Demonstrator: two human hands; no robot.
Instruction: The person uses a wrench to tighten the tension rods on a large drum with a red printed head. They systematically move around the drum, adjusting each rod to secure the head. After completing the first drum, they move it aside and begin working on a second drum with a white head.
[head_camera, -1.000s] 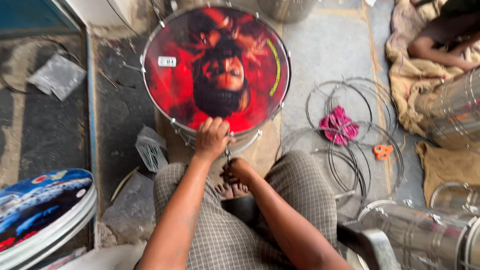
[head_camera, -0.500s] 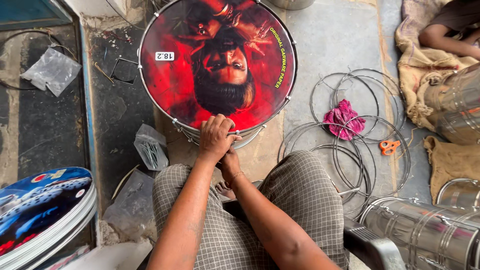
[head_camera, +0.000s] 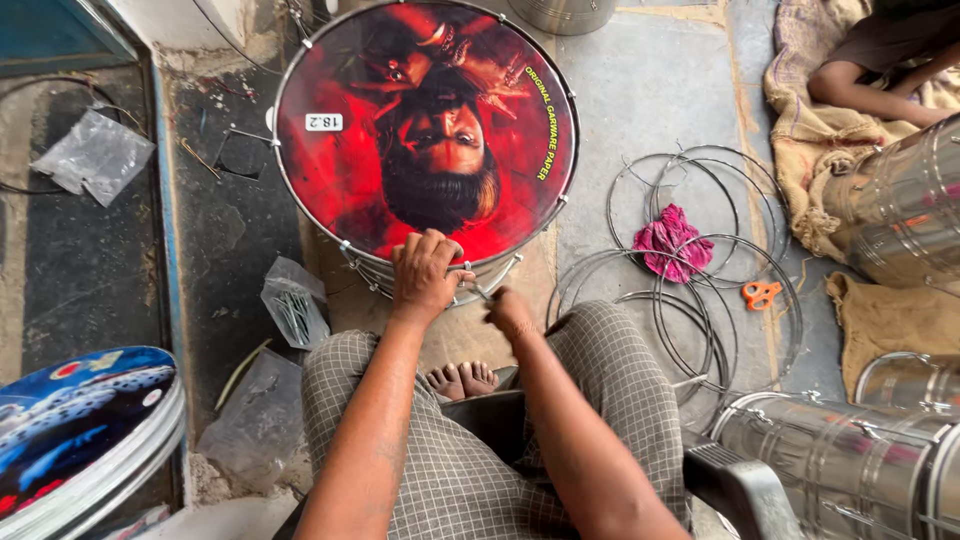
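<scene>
Both hands work the round red printed drum (head_camera: 425, 130) near rim: my left hand (head_camera: 425, 275) grips its metal hoop; my right hand (head_camera: 508, 308) is closed on a small tool; tightening continues.

Small white label (head_camera: 324, 122) on red drumhead (head_camera: 340, 180)

The drum (head_camera: 425, 130) fills the middle of the floor (head_camera: 650, 90) ahead, its near rim right against the left hand (head_camera: 425, 275) and just beside the right hand (head_camera: 508, 310). Bare concrete lies open beyond the drum's right side, toward the floor's far edge. Nearer on the right, the wire hoops (head_camera: 700, 270) overlap across the ground, with a pink rag (head_camera: 668, 240) and orange scissors (head_camera: 760, 294) among them. Steel drum shells (head_camera: 850, 470) block the near right corner and the right edge. On the left, plastic bags (head_camera: 290, 310) sit close by the knee, and a blue drum head (head_camera: 80, 430) closes the near left corner.
</scene>
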